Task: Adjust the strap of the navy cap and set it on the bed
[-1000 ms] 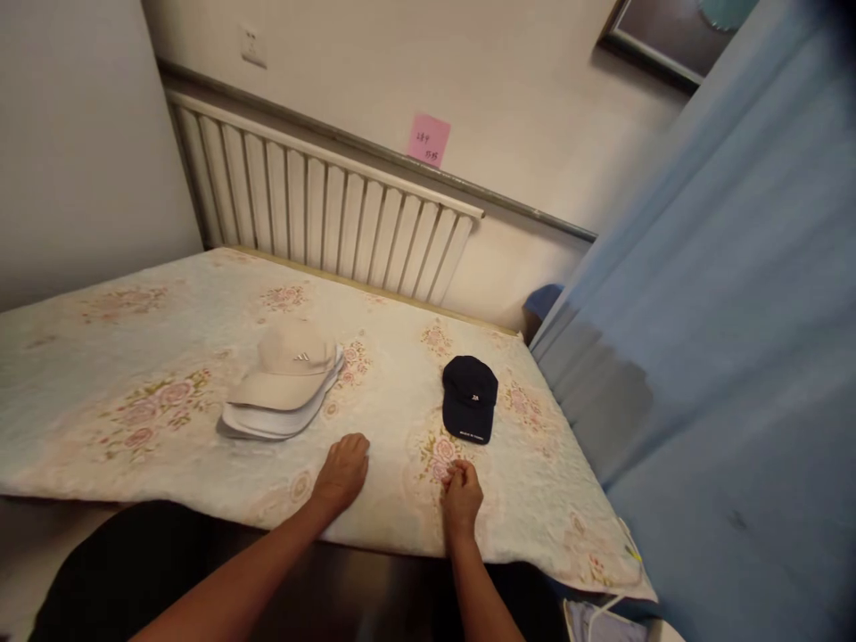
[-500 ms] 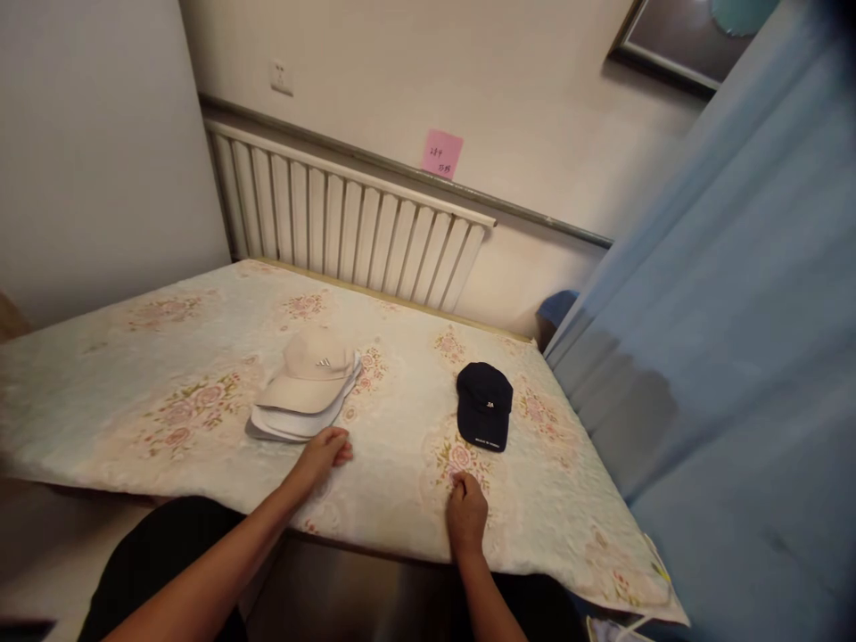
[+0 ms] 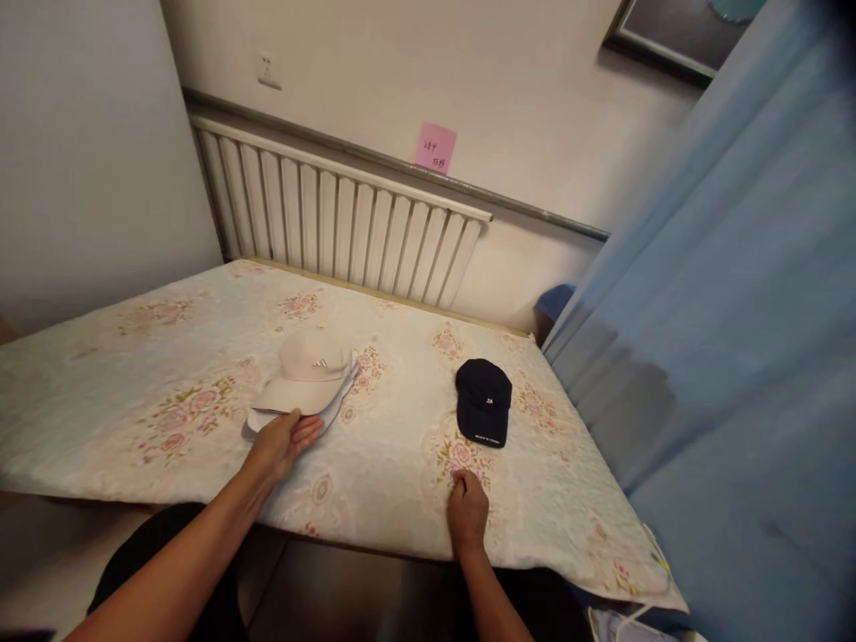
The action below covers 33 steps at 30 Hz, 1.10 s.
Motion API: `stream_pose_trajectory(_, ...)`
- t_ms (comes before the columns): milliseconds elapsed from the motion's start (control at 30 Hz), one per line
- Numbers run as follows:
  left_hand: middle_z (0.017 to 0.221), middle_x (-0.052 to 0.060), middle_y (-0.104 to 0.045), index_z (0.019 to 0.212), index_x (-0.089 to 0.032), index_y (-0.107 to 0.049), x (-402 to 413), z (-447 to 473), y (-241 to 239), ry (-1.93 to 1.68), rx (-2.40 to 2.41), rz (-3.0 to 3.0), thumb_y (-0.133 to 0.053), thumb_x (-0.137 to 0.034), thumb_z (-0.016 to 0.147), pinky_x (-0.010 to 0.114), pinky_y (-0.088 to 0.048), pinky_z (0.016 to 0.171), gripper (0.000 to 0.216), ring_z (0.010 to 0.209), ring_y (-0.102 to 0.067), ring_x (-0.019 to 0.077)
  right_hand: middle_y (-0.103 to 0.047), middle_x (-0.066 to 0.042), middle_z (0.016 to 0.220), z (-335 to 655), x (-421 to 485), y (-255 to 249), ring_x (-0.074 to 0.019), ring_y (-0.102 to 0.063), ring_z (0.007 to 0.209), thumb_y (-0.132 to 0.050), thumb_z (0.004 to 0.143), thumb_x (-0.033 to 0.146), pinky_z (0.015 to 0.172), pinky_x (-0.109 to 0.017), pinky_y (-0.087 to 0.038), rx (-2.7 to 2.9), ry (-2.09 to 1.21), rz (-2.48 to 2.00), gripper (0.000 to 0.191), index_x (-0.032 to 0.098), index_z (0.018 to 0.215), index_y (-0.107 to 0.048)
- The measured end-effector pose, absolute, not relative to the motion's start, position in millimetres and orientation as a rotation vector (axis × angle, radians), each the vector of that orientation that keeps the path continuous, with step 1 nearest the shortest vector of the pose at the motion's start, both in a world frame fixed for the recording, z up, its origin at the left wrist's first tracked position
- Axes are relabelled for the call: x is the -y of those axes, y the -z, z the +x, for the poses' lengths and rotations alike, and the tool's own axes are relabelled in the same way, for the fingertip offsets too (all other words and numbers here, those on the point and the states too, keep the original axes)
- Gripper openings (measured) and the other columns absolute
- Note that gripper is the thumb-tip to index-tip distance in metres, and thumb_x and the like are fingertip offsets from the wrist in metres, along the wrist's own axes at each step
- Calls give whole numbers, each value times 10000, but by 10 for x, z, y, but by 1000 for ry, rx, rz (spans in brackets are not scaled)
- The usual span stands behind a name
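A beige baseball cap (image 3: pixel 304 364) with a small metal logo lies on top of at least one whiter cap (image 3: pixel 333 412), whose brim shows beneath it, on the left of the bed cover. My left hand (image 3: pixel 284 440) is at the front of this stack, its thumb at the edge of the beige brim and its fingers stretched out over the lower brim. Whether it presses on the brims, I cannot tell. To the right lies a dark navy cap (image 3: pixel 483 401), brim toward me. My right hand (image 3: pixel 468 513) rests closed on the cover just below it, not touching it.
The flowered, quilted cover (image 3: pixel 394 428) spreads over the bed. Behind it stand a white radiator (image 3: pixel 334 218) and a wall with a pink note (image 3: pixel 436 147). A blue curtain (image 3: pixel 722 357) hangs along the right side. My knees are at the near edge.
My left hand has moved left and slightly up, from beside the cap stack to the front of its brims, and its fingers have straightened. My right hand stays closed in place.
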State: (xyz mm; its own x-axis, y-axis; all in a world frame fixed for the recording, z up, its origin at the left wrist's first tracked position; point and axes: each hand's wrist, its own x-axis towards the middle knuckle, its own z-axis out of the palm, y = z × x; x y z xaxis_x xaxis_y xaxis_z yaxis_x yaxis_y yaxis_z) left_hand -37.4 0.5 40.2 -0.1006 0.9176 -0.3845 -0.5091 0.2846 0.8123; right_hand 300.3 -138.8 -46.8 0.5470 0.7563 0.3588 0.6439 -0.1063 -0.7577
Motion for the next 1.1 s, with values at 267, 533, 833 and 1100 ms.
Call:
stream_pose_trajectory(267,858,44,-689,1029,-160,-540,-260,-504,-544,-1351,-973,261,-465,-90,888,368,-603,699,174,748,-694,165,-680,-79,883,2997,1380,469,-221,-602,832,-394,848,210,794,-315,-416,1183,-113,-1870,260,187,876,-651)
stream_pose_trajectory(533,848,50,-723,1043,-169,-574,-430,-554,-752,-1394,-799,226,-433,-70,893,353,-608,653,228,753,-710,186,-675,-89,892,2989,1377,445,-228,-599,845,-383,858,202,804,-326,-417,1203,-109,-1877,265,179,883,-646)
stream_pose_trajectory(833,980,64,-731,1140,-203,-586,-235,-417,-1034,-1397,-590,303,-445,-98,910,376,-603,714,289,851,-708,205,-675,-90,890,2983,1377,418,-232,-593,840,-401,845,207,809,-336,-407,1167,-145,-1838,256,185,873,-654)
stream_pose_trajectory(1100,1004,73,-734,1214,-201,-579,225,-130,-840,-1176,-542,527,-500,-77,871,378,-612,681,373,828,-713,234,-668,-68,839,2982,1387,360,-223,-572,821,-451,797,212,814,-332,-388,1068,-266,-1734,213,197,808,-663)
